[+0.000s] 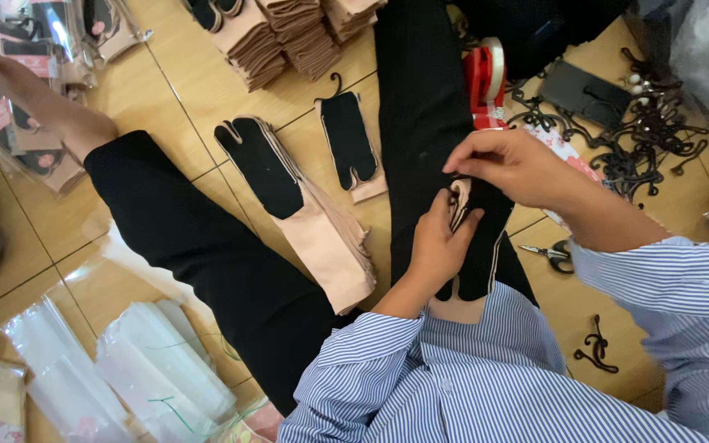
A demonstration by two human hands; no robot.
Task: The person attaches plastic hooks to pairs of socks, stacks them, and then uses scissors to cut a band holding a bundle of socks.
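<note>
While the person sits on the wooden floor [166, 90] with one leg stretched out, both hands meet over the thigh on a pair of black split-toe socks [476, 246] backed with peach card. The left hand [441, 242] is clenched around the socks' upper end, thumb pressed across the card edges, and bears most of the hold. The right hand [506, 164] comes in from above and pinches at the same top end, where a small black hook [455, 190] seems to sit between the fingertips; how firmly it is gripped I cannot tell. The socks' long axis runs toward the body, toes nearest the striped shirt [486, 369], so the top end lies directly under the right grip. To the left lie a stack of the same socks [305, 213] and a single hung pair [348, 146]. Spare black hooks [650, 139] lie heaped to the right, with small scissors [553, 254] near the right forearm.
</note>
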